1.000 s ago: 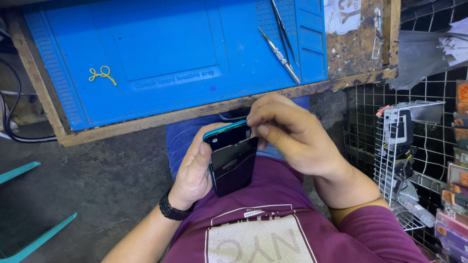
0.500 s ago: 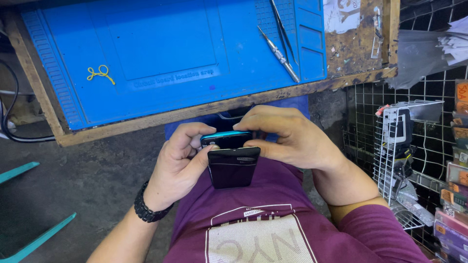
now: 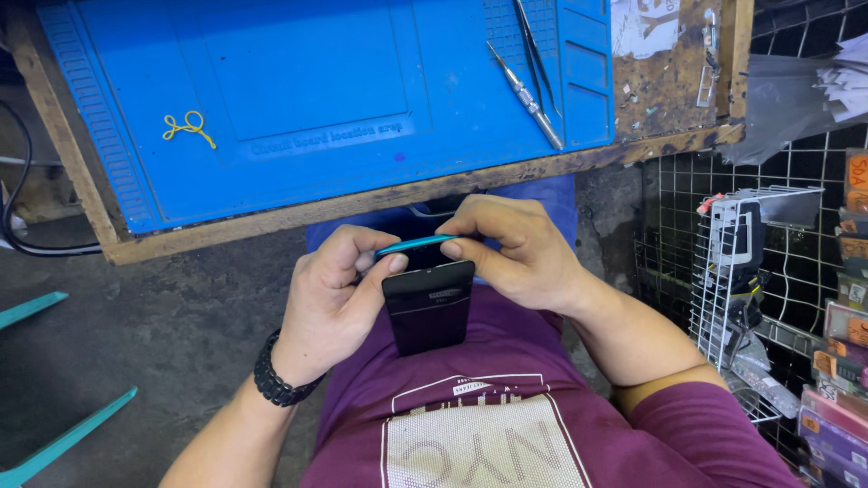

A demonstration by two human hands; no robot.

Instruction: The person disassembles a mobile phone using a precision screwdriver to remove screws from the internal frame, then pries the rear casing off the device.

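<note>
I see my left hand (image 3: 330, 298) and right hand (image 3: 515, 253) both closed on a phone (image 3: 427, 303) over my lap, just off the bench's (image 3: 407, 192) near edge. Its teal rim sits pinched between thumbs and forefingers, and the black panel hangs below the fingertips toward my shirt.

black phone (image 3: 427, 305) | teal back cover (image 3: 416, 245) | blue mat (image 3: 316, 90) | maroon shirt (image 3: 506, 398)
</note>
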